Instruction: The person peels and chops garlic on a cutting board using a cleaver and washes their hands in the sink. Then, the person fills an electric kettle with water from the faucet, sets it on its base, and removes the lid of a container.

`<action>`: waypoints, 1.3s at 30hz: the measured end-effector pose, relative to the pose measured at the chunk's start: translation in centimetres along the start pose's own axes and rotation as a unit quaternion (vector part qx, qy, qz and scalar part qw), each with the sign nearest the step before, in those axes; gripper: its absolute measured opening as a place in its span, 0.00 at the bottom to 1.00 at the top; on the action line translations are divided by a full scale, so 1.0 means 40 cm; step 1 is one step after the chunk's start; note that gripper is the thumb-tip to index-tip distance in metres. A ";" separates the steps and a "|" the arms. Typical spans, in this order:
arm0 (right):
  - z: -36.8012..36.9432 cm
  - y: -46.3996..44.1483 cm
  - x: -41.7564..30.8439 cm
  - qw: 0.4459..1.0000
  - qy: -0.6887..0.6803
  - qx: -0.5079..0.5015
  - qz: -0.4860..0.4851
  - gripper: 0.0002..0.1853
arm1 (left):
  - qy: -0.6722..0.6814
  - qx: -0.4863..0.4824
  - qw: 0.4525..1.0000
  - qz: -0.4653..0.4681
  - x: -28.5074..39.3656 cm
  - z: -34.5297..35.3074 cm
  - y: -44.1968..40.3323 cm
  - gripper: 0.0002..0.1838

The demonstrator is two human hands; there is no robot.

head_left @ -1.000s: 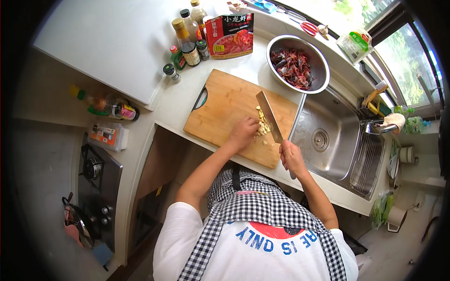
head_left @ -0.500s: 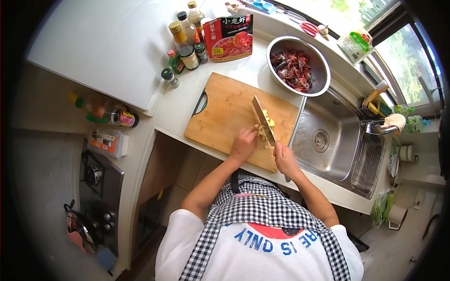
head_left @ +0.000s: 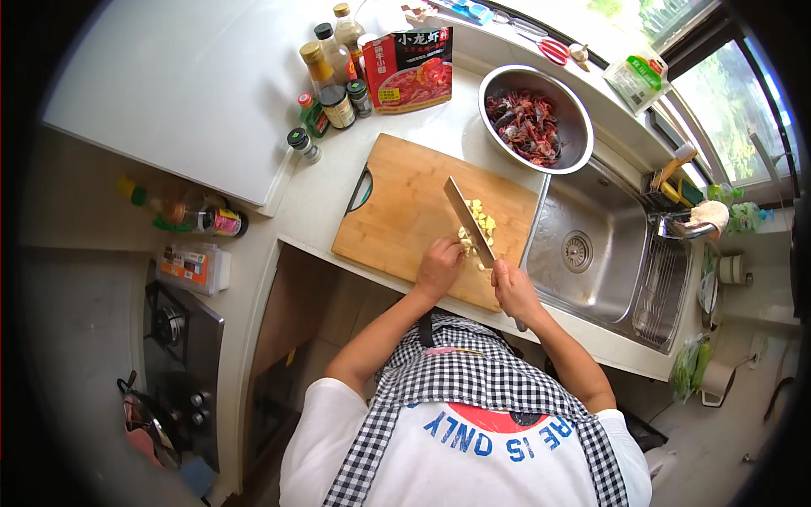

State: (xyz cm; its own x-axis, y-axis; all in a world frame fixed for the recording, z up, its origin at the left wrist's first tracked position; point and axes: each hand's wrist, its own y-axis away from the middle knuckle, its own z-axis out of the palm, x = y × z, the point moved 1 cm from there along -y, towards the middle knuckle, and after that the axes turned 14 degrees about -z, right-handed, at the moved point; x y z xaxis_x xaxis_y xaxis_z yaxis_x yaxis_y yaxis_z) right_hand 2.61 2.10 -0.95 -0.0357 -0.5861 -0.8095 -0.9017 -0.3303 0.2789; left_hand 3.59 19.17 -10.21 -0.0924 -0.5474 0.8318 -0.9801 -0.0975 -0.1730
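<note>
Head view. Right hand (head_left: 514, 291) is wrapped around the handle of the knife (head_left: 469, 221), blade pointing far and slightly left over the right half of the cutting board (head_left: 397, 194). Left hand (head_left: 439, 262) sits just left of the blade, fingers bent, tips at the pale yellow pieces (head_left: 481, 221). I cannot tell whether it pinches one of them or only steadies them; the fingertips are partly hidden.

Pieces lie on both sides of the blade: a cluster to its right, a few by the left fingers, one near the blade's near end.

Technique, my judgement: I would tuck the left fingertips behind the knuckles, since they are very near the edge. I would take short strokes and gather the strays first, as small pieces probably skid.

Surroundings: sink (head_left: 549, 245) to the right of the board; metal bowl (head_left: 578, 127) of red crayfish (head_left: 525, 131) beyond the board's far right corner; red packet (head_left: 412, 76) on the far counter.
</note>
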 end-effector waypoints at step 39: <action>0.016 -0.008 0.010 0.997 0.022 -0.045 -0.060 0.28 | -0.045 0.082 0.995 -0.019 -0.002 -0.027 0.015 0.05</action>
State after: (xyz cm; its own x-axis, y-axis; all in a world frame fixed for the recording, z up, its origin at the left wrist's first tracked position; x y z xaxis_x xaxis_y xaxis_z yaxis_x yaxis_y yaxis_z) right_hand 2.61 2.45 -1.71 0.0908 -0.5700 -0.8166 -0.8565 -0.4631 0.2280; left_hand 2.80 20.03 -9.82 -0.0330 -0.6118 0.7903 -0.9403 -0.2490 -0.2320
